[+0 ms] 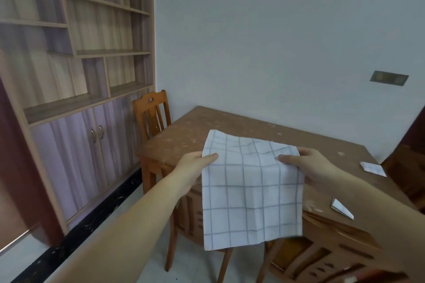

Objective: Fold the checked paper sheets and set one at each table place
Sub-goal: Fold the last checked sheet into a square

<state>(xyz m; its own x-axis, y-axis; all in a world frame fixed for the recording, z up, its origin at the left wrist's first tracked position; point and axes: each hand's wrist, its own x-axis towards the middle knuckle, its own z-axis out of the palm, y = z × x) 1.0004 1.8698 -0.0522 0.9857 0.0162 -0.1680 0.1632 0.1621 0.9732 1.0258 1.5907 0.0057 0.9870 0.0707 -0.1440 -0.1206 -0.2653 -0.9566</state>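
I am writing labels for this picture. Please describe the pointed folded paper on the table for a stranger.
Start at the brown table. Two folded papers lie on its right part. The pointed folded paper is the nearer, beside the right forearm: a narrow wedge, while the farther paper is a rectangle.

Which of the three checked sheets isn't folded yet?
The big sheet hanging between the left hand and right hand, each pinching an edge. The far folded sheet and near folded sheet lie on the table at right.

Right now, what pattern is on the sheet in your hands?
White with a grey checked grid, on the paper sheet; the head view shows it.
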